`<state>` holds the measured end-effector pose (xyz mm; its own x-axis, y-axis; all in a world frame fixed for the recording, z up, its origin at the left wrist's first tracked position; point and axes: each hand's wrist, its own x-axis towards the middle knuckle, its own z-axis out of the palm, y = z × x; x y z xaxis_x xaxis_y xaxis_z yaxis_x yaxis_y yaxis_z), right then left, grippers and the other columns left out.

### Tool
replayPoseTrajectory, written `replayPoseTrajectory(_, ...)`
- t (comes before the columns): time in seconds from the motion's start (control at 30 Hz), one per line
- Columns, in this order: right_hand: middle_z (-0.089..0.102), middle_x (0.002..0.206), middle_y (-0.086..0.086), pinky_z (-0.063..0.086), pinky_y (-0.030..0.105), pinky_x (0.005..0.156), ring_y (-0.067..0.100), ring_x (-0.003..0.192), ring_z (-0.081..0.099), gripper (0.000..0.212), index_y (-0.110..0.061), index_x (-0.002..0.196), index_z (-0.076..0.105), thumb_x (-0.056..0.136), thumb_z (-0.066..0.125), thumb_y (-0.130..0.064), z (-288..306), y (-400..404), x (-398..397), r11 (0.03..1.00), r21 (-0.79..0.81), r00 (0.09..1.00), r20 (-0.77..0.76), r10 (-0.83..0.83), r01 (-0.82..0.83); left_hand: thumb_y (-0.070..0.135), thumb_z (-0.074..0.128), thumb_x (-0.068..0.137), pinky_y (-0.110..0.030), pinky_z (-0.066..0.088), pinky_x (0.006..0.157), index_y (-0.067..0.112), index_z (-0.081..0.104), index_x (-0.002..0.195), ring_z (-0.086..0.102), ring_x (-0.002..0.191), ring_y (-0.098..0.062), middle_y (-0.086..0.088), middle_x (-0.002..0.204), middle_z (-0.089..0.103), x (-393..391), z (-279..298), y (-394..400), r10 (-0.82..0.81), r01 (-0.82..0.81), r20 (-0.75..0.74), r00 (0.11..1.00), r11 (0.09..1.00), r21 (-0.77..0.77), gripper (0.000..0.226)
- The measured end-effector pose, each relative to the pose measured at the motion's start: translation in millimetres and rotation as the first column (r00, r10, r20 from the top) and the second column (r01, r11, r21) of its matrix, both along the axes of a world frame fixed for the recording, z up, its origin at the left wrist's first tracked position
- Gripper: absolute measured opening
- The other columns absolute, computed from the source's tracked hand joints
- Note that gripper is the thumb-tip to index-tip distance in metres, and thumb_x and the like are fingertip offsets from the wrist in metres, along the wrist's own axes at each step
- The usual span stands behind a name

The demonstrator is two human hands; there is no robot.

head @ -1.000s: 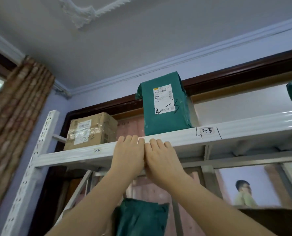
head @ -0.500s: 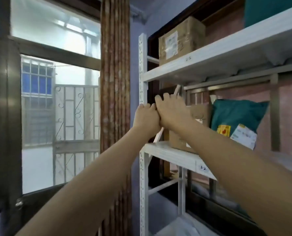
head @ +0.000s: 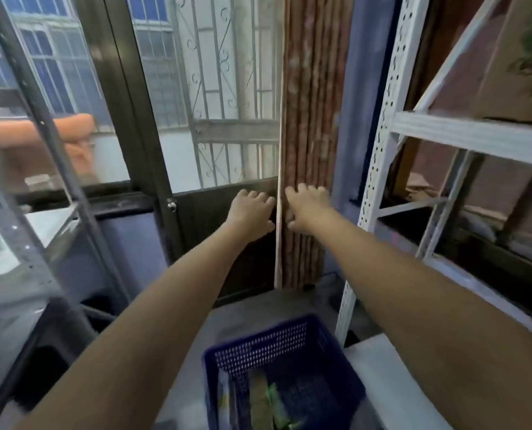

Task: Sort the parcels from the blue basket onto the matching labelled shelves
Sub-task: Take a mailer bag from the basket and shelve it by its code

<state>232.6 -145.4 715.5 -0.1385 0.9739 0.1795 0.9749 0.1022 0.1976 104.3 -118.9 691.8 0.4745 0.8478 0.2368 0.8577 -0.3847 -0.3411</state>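
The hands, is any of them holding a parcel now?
No, the left hand and the right hand are both stretched forward with nothing in them.

I'm seeing the blue basket (head: 285,372) sitting on the floor at the bottom centre of the frame, its perforated plastic walls upright and its open top facing me. Inside it, blurred parcels (head: 266,405) are lying, greenish and yellowish; I can't tell how many. The white shelves (head: 463,136) are running up the right side of the frame, a cardboard box (head: 519,66) resting on the upper right level.
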Motion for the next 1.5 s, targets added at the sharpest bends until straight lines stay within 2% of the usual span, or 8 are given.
replayPoseTrajectory(0.17,0.043,0.138,0.014,0.037,0.040,0.099,0.030,0.127,0.044,0.075,-0.014,0.144,0.027,0.085,0.063,-0.041,-93.7,21.6,-30.4,0.985,-0.173,0.999,-0.033,0.022,-0.028,0.043,0.048,0.093,-0.038,0.033,0.103,0.014,0.037,0.140,0.047,0.124,-0.027,-0.007,0.137,0.049,-27.6,-93.5,14.0,0.051,-0.054,-0.020,0.998,0.982,-0.182,0.057)
replayPoseTrajectory(0.43,0.046,0.136,0.013,0.039,0.040,0.098,0.030,0.125,0.046,0.067,-0.012,0.139,0.033,0.086,0.062,-0.041,-204.7,62.2,-20.3,0.914,-0.404,0.999,-0.051,0.016,-0.036,0.037,0.050,0.094,-0.037,0.032,0.104,0.014,0.040,0.138,0.046,0.125,-0.026,-0.007,0.137,0.049,-39.7,-216.5,34.8,0.156,-0.160,-0.044,0.987,0.893,-0.421,0.051)
replayPoseTrajectory(0.67,0.045,0.136,0.013,0.040,0.040,0.097,0.030,0.124,0.047,0.071,-0.011,0.140,0.030,0.086,0.061,-0.045,-280.7,110.6,4.5,0.817,-0.573,0.998,-0.063,0.031,-0.061,0.039,0.050,0.093,-0.036,0.033,0.101,0.014,0.045,0.131,0.047,0.123,-0.027,-0.008,0.132,0.051,-43.5,-288.6,62.4,0.307,-0.302,-0.095,0.947,0.747,-0.593,0.046)
replayPoseTrajectory(0.9,0.043,0.138,0.014,0.039,0.042,0.097,0.032,0.124,0.045,0.070,-0.008,0.142,0.027,0.089,0.057,-0.043,-362.7,141.5,25.3,0.651,-0.759,0.999,-0.037,-0.008,-0.023,0.036,0.046,0.094,-0.038,0.033,0.103,0.012,0.043,0.132,0.046,0.123,-0.027,-0.008,0.133,0.050,-37.4,-354.4,74.2,0.383,-0.348,-0.126,0.915,0.593,-0.726,0.045)
replayPoseTrajectory(1.07,0.045,0.133,0.014,0.042,0.040,0.090,0.031,0.118,0.049,0.062,-0.008,0.137,0.031,0.090,0.056,-0.042,-430.4,144.9,16.8,0.526,-0.850,0.996,-0.072,-0.045,-0.037,0.037,0.045,0.095,-0.040,0.033,0.103,0.010,0.040,0.134,0.045,0.124,-0.029,-0.011,0.135,0.047,-44.1,-412.6,71.9,0.432,-0.361,-0.153,0.889,0.455,-0.814,0.048)
replayPoseTrajectory(1.3,0.047,0.127,0.016,0.047,0.040,0.088,0.033,0.112,0.052,0.054,-0.007,0.126,0.039,0.088,0.057,-0.041,-562.8,143.2,12.2,0.363,-0.932,0.952,-0.103,-0.289,0.010,0.039,0.046,0.094,-0.041,0.034,0.098,0.011,0.041,0.132,0.046,0.120,-0.031,-0.011,0.132,0.049,-52.9,-533.1,60.1,0.481,-0.336,-0.188,0.856,0.242,-0.910,0.047)
replayPoseTrajectory(1.43,0.050,0.120,0.015,0.043,0.036,0.075,0.028,0.097,0.053,0.049,-0.007,0.118,0.042,0.086,0.059,-0.040,-640.8,141.9,21.6,0.298,-0.954,0.895,-0.096,-0.435,0.043,0.040,0.044,0.095,-0.041,0.035,0.098,0.010,0.040,0.133,0.048,0.119,-0.031,-0.012,0.132,0.049,-57.5,-601.7,53.0,0.496,-0.342,-0.212,0.842,0.188,-0.921,0.049)
replayPoseTrajectory(1.5,0.050,0.123,0.014,0.042,0.036,0.077,0.029,0.102,0.053,0.052,-0.007,0.124,0.041,0.087,0.058,-0.039,-680.9,138.5,27.9,0.257,-0.965,0.853,-0.088,-0.514,0.056,0.040,0.043,0.096,-0.042,0.037,0.096,0.009,0.040,0.132,0.049,0.116,-0.031,-0.012,0.129,0.051,-58.2,-641.4,50.7,0.529,-0.335,-0.218,0.820,0.136,-0.932,0.048)
